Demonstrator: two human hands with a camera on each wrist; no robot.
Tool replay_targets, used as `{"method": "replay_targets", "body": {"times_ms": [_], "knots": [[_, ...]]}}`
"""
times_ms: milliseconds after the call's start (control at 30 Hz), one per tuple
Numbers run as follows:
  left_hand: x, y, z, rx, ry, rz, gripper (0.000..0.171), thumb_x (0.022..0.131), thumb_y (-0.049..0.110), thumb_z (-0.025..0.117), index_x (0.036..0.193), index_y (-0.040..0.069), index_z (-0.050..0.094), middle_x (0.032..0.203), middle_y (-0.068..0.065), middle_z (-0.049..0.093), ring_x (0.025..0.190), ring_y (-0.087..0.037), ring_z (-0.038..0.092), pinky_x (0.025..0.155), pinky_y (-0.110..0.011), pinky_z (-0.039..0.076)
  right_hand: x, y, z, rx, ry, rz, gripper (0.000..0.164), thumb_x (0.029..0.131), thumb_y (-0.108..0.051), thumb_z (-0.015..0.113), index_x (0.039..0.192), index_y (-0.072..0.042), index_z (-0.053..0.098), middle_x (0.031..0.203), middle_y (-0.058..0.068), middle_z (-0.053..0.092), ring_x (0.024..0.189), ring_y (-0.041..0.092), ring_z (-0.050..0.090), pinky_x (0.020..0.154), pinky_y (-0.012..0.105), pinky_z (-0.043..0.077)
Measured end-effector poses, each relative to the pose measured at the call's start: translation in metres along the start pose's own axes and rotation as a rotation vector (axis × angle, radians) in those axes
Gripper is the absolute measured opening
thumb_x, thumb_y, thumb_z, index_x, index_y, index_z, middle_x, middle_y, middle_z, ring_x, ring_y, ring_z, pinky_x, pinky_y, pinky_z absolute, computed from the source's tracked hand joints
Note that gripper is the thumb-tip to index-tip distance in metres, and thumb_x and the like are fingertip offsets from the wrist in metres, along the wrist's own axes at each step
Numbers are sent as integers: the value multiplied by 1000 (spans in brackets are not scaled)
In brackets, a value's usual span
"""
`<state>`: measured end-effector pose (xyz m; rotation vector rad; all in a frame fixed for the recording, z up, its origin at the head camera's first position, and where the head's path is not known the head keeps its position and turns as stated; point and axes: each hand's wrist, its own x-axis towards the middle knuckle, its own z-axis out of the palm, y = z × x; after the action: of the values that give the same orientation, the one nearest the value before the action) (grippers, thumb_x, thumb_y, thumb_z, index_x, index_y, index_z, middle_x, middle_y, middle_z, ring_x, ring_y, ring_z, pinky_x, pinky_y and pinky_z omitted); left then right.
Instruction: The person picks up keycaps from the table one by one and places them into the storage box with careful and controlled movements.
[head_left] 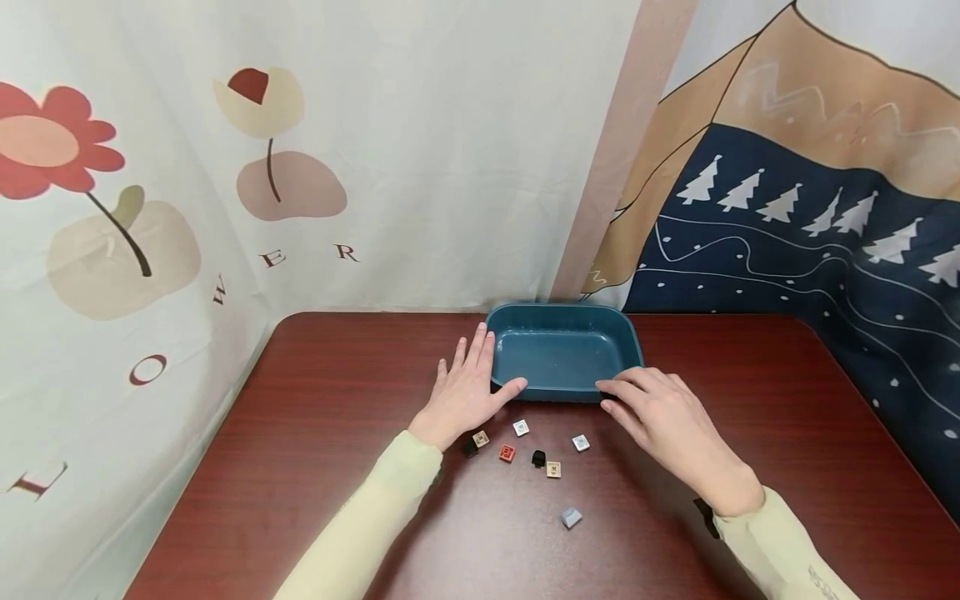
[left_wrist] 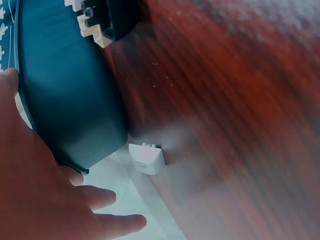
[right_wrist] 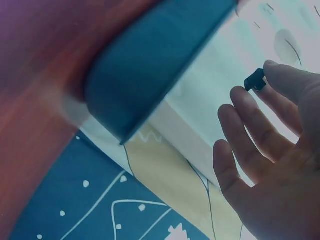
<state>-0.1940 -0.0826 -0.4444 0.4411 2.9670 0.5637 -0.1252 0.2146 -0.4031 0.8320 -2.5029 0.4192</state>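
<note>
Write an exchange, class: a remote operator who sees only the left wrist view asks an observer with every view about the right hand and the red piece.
Operator: The right hand is outside my picture. What does it hold?
Observer: It pinches a small black piece at its fingertips.
Operator: And where is the red piece?
Observer: It lies on the table, on the head camera's side of the blue tub.

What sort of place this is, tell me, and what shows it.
Probably an indoor tabletop work spot, perhaps in a home: a reddish-brown table backed by printed fabric hangings, with small keycap-like pieces lying loose on it.
</note>
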Motion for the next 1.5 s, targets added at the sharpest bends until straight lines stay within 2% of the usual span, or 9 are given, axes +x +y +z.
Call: {"method": "replay_targets", "body": {"times_ms": [300, 667, 967, 1133, 1300, 1500], "knots": [[1, 0, 1, 3, -3, 1, 104, 96, 80, 40, 168, 13, 7, 174, -2, -2, 158, -39, 10, 119, -68, 17, 16, 4, -2, 9, 2, 74, 29, 91, -18, 80, 118, -9, 77, 107, 9, 72, 98, 29, 65, 79, 49, 50], [1, 0, 0, -4, -4, 0, 104, 96, 79, 41, 168, 12, 7, 174, -2, -3, 158, -39, 10, 119, -68, 17, 40, 22, 14, 55, -59, 190, 27, 96, -19, 75, 120, -5, 76, 104, 11, 70, 94, 30, 63, 79, 49, 52], [1, 0, 1, -1, -7, -6, 104, 96, 80, 40, 168, 12, 6, 174, -2, -3, 158, -39, 10, 120, -67, 17, 56, 36, 36, 68, -185, 268, 28, 99, -20, 72, 121, -4, 75, 104, 13, 69, 94, 29, 63, 84, 49, 55], [1, 0, 1, 5, -6, -6, 104, 96, 80, 40, 168, 12, 7, 174, -1, -3, 158, -39, 11, 120, -67, 17, 62, 38, 45, 67, -242, 266, 27, 99, -19, 72, 120, -3, 76, 107, 14, 70, 97, 30, 65, 86, 50, 55], [1, 0, 1, 1, -6, -2, 104, 96, 80, 40, 168, 12, 8, 174, -2, -3, 158, -39, 10, 120, -67, 17, 67, 42, 50, 58, -330, 241, 21, 97, -15, 73, 113, -2, 77, 103, 13, 73, 94, 29, 67, 81, 49, 56], [1, 1, -1, 3, -11, -6, 103, 96, 79, 40, 168, 12, 7, 174, -1, -4, 158, -39, 10, 120, -67, 17, 70, 44, 56, 39, -425, 260, 20, 96, -13, 74, 112, -2, 78, 107, 14, 75, 100, 31, 70, 86, 50, 57]]}}
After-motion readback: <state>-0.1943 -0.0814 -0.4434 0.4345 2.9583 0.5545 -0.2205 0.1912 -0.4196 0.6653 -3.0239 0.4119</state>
